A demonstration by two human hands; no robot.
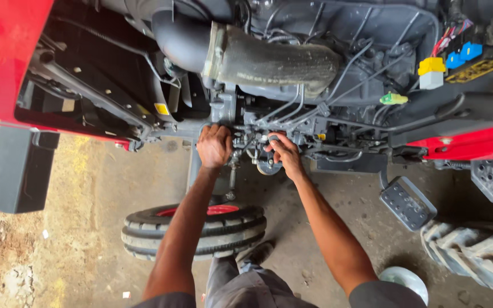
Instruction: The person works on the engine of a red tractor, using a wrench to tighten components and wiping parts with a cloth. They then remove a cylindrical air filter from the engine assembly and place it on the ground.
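I look down at the side of a red tractor's engine [292, 85]. My left hand [214, 145] is closed around a metal part at the engine's lower edge, beside a cluster of thin fuel pipes [283, 111]. My right hand [283, 154] grips a small round grey fitting on the same assembly, fingers curled over it. A wide grey air hose [269, 60] runs across above both hands. What lies under each palm is hidden.
A small front tyre with a red rim [201, 228] lies below my arms. A studded foot pedal [407, 202] and a large rear tyre [480, 254] sit at right. A black weight block [18, 168] hangs at left. A white bowl [406, 280] rests on the dirt floor.
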